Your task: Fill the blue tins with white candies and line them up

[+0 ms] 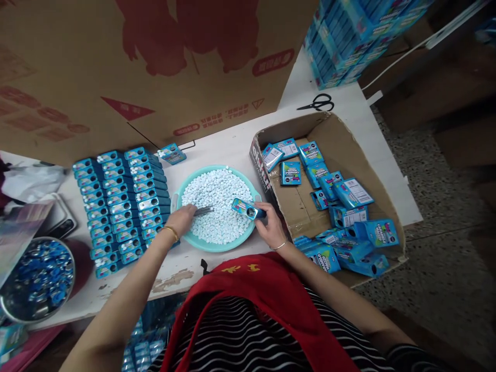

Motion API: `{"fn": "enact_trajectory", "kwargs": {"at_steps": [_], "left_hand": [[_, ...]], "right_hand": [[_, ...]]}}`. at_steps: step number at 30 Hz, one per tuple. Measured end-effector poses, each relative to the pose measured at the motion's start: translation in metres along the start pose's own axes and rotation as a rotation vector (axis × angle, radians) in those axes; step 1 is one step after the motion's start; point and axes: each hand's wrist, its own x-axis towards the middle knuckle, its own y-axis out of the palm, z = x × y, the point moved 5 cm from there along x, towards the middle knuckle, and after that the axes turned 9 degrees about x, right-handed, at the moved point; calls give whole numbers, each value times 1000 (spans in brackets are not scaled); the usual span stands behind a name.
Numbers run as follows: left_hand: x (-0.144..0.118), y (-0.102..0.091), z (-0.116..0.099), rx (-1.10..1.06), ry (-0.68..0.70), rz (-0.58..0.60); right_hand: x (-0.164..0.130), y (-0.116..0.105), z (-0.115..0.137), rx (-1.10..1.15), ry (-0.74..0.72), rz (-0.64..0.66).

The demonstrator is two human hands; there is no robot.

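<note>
Both forearms reach forward, left hand [181,218] and right hand [270,225] each closed in a grip.

Bare forearms, no sleeves reaching the wrists. Thin gold-coloured bangle [171,232] around the wrist of the left hand [180,219]; slimmer silvery bracelet [279,246] around the wrist of the right hand [270,225]. Red fabric apron [271,294] over the chest and lap, marked near its upper edge with small yellow embroidered figures [242,268], above a black-and-white horizontally striped garment [232,336] showing below and beside it.
</note>
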Motion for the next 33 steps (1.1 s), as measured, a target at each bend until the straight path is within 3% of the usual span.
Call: {"fn": "enact_trajectory", "kwargs": {"at_steps": [4, 7, 10, 14, 19, 24, 29, 33], "left_hand": [[40, 39, -30, -143, 82, -54], [55, 46, -52, -241, 121, -92], [51, 41, -53, -312, 140, -120], [20, 15, -37, -387, 200, -177], [-29, -42, -31, -324, 282, -236], [-56, -89, -57, -114, 368, -196], [-65, -112, -93, 220, 250, -30], [-74, -129, -125, 414, 186, -5]], "right_hand": [[-2, -5, 3, 0, 27, -9], [-4, -8, 4, 6, 50, -21], [-8, -11, 4, 8, 63, -27], [-11, -15, 4, 7, 88, -58], [-6, -9, 5, -58, 60, -57], [1, 7, 10, -92, -48, 14], [0, 17, 15, -112, -102, 42], [-2, 20, 13, -79, -111, 56]]}}
